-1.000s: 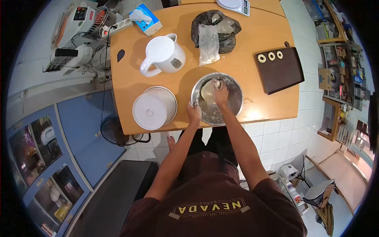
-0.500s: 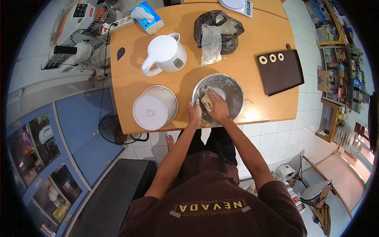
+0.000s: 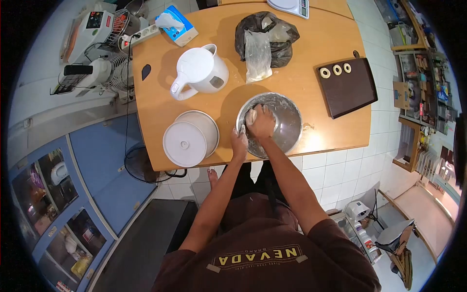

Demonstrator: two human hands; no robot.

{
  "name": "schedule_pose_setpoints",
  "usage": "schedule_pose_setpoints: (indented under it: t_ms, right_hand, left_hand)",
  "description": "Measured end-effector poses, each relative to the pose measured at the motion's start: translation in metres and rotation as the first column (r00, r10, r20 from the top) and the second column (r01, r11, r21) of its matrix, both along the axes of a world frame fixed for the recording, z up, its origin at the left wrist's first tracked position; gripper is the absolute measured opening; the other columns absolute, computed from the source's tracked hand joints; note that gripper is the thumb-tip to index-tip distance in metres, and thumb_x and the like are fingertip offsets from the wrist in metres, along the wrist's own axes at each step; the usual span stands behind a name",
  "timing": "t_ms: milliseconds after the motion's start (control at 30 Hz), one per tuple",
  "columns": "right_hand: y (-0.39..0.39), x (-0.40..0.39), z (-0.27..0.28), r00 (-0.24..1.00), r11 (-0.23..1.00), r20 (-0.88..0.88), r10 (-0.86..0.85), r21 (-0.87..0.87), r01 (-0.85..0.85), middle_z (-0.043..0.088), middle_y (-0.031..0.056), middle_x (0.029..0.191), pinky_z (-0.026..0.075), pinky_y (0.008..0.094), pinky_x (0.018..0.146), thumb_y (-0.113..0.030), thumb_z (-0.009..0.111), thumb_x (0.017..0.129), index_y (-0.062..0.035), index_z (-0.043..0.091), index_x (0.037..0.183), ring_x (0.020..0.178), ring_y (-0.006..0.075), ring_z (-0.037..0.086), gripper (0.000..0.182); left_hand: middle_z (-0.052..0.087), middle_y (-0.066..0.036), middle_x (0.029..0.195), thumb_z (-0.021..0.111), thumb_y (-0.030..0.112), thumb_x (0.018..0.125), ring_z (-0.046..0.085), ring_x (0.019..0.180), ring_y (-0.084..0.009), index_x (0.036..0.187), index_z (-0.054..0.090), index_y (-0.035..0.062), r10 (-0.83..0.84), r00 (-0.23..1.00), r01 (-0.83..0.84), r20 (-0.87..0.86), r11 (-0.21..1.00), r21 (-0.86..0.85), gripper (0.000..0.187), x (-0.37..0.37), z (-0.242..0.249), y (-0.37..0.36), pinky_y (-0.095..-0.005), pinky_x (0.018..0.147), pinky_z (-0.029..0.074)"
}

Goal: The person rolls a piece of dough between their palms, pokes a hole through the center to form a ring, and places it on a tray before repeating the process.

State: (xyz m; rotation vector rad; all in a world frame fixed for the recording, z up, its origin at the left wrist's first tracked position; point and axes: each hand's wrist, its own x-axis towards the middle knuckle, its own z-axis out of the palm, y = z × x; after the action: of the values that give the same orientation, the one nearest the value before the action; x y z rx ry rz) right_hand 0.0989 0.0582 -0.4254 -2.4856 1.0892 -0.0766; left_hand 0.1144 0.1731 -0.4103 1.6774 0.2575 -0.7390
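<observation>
A metal bowl (image 3: pixel 290 127) with whitish smears on its inner wall stands near the front edge of the table. Inside it, my right hand (image 3: pixel 262 121) is closed over a pale lump of dough (image 3: pixel 251 117), which shows at the left of the fingers. My left hand (image 3: pixel 239 141) grips the bowl's left rim, its fingers dusted with white. Left of the bowl is a white lidded container (image 3: pixel 185 144). To the right, a dark baking tray (image 3: pixel 348 92) carries three pale dough rings (image 3: pixel 336 70) along its far edge.
A white kettle (image 3: pixel 202 70) stands behind the container. A black plastic bag (image 3: pixel 282 53) with a clear floury bag (image 3: pixel 258 56) lies behind the bowl. Farther back are a blue tissue box (image 3: pixel 177 29) and a white scale (image 3: pixel 290 6).
My right hand has moved up and left inside the bowl, and the dough under it has shifted toward the upper left wall. My left hand stays at the rim. The view has shifted slightly.
</observation>
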Motion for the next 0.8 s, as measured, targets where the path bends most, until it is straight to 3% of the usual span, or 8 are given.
schedule_pose_setpoints:
  t_ms: [33, 133, 233, 333, 433, 533, 633, 800]
  right_hand:
    - [-0.003, 0.002, -0.009, 0.998, 0.998, 0.035, -0.057, 0.006, 0.057, 0.063, 0.0200, 0.105, 0.051, 0.0519, 0.082, -0.035, 0.067, 0.091, -0.0062, 0.060, 0.116, 0.098, 0.0398, 0.065, 0.039]
    - [-0.031, -0.004, -0.023, 0.888, 0.802, 0.108, -0.446, 0.490, 0.343, 0.064, 0.0192, 0.098, 0.051, 0.0461, 0.078, -0.031, 0.071, 0.089, -0.0041, 0.061, 0.111, 0.093, 0.0373, 0.066, 0.036]
    - [-0.053, -0.023, 0.004, 0.894, 0.892, 0.331, -0.303, 0.429, 0.143, 0.064, 0.0195, 0.102, 0.051, 0.0431, 0.079, -0.025, 0.073, 0.086, -0.0019, 0.064, 0.107, 0.097, 0.0361, 0.066, 0.033]
    - [-0.058, -0.042, 0.040, 0.921, 0.944, 0.390, 0.002, 0.303, -0.130, 0.063, 0.0228, 0.112, 0.052, 0.0456, 0.086, -0.020, 0.073, 0.082, -0.0004, 0.064, 0.109, 0.100, 0.0401, 0.064, 0.035]
    - [-0.055, -0.057, 0.047, 0.922, 0.942, 0.239, 0.304, 0.069, -0.329, 0.059, 0.0256, 0.119, 0.053, 0.0472, 0.092, -0.017, 0.073, 0.077, -0.0010, 0.061, 0.117, 0.101, 0.0451, 0.063, 0.044]
    - [-0.043, -0.060, 0.045, 0.898, 0.912, 0.169, 0.407, -0.024, -0.409, 0.055, 0.0289, 0.124, 0.052, 0.0488, 0.097, -0.018, 0.073, 0.075, -0.0020, 0.060, 0.119, 0.105, 0.0488, 0.061, 0.049]
    - [-0.022, -0.055, 0.046, 0.921, 0.901, 0.087, 0.379, 0.194, -0.389, 0.061, 0.0214, 0.124, 0.053, 0.0469, 0.094, -0.031, 0.067, 0.089, -0.0098, 0.062, 0.117, 0.108, 0.0412, 0.063, 0.035]
    - [-0.001, -0.045, 0.026, 0.893, 0.893, 0.007, 0.449, 0.034, -0.449, 0.065, 0.0116, 0.112, 0.053, 0.0450, 0.090, -0.031, 0.062, 0.094, -0.0115, 0.064, 0.104, 0.108, 0.0324, 0.064, 0.022]
  left_hand:
    - [0.067, -0.011, 0.112, 0.049, 0.000, 0.099, 0.061, 0.104, -0.0193, 0.127, 0.060, -0.0048, 0.003, 1.000, -0.003, -0.002, 1.000, 0.031, 0.031, -0.001, -0.001, 0.001, -0.0331, 0.096, 0.046]
    - [0.067, -0.011, 0.112, 0.047, -0.003, 0.096, 0.061, 0.104, -0.0198, 0.127, 0.060, -0.0041, -0.004, 1.000, 0.002, 0.017, 0.997, 0.078, 0.034, -0.003, -0.010, 0.000, -0.0330, 0.096, 0.046]
    - [0.065, -0.009, 0.107, 0.047, -0.004, 0.094, 0.060, 0.098, -0.0189, 0.127, 0.060, -0.0027, 0.003, 1.000, -0.004, 0.021, 1.000, 0.027, 0.036, 0.000, -0.022, -0.002, -0.0323, 0.090, 0.048]
    - [0.063, -0.006, 0.100, 0.047, -0.004, 0.093, 0.058, 0.088, -0.0158, 0.124, 0.062, -0.0013, 0.017, 1.000, -0.018, -0.019, 0.999, -0.031, 0.035, 0.001, -0.017, -0.003, -0.0307, 0.080, 0.049]
    - [0.060, -0.002, 0.094, 0.047, -0.005, 0.092, 0.055, 0.081, -0.0121, 0.121, 0.063, 0.0000, 0.014, 1.000, -0.015, -0.020, 0.999, -0.045, 0.033, 0.001, -0.017, -0.002, -0.0285, 0.071, 0.047]
    - [0.059, 0.000, 0.092, 0.047, -0.004, 0.092, 0.054, 0.078, -0.0105, 0.118, 0.063, 0.0004, 0.058, 0.997, -0.060, -0.054, 0.998, -0.036, 0.031, 0.001, -0.005, -0.007, -0.0275, 0.068, 0.046]
    - [0.060, -0.001, 0.094, 0.047, -0.004, 0.092, 0.055, 0.080, -0.0106, 0.118, 0.063, -0.0003, 0.089, 0.991, -0.103, -0.102, 0.984, -0.143, 0.031, 0.002, -0.007, -0.006, -0.0276, 0.070, 0.047]
    - [0.063, -0.004, 0.102, 0.045, -0.004, 0.091, 0.058, 0.090, -0.0126, 0.125, 0.061, -0.0021, -0.008, 0.992, -0.012, -0.128, 0.988, -0.151, 0.037, 0.008, -0.023, 0.000, -0.0286, 0.080, 0.049]
